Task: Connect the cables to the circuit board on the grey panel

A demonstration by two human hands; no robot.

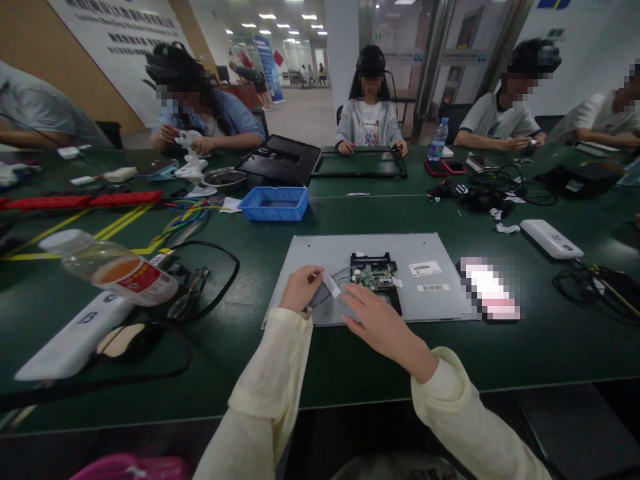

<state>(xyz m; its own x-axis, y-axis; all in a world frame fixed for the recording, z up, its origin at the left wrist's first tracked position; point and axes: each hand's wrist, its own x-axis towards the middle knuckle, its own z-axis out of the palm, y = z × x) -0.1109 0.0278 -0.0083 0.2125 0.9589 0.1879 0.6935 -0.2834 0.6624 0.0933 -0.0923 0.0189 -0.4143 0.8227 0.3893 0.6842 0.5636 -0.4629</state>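
Observation:
A flat grey metal panel (320, 257) lies on the green table in front of me, with a black bracket (395, 303) and a green circuit board (370, 279) at its middle. My left hand (299, 288) pinches a small white strip (332, 285), perhaps tape or a label, above the panel's left half. Grey cables (343, 275) run behind the strip to the board. Just right of the strip, my right hand (375, 319) hovers with its fingers stretched out, holding nothing that I can see. Two white labels (425, 268) are stuck on the panel's right side.
Left of me lie a tipped drink bottle (133, 273), a white device (75, 337) and black straps. Behind the panel stands a blue bin (275, 203). A blurred-out phone (490, 288) touches the panel's right side. Several people work across the table, one holding a black frame (360, 175).

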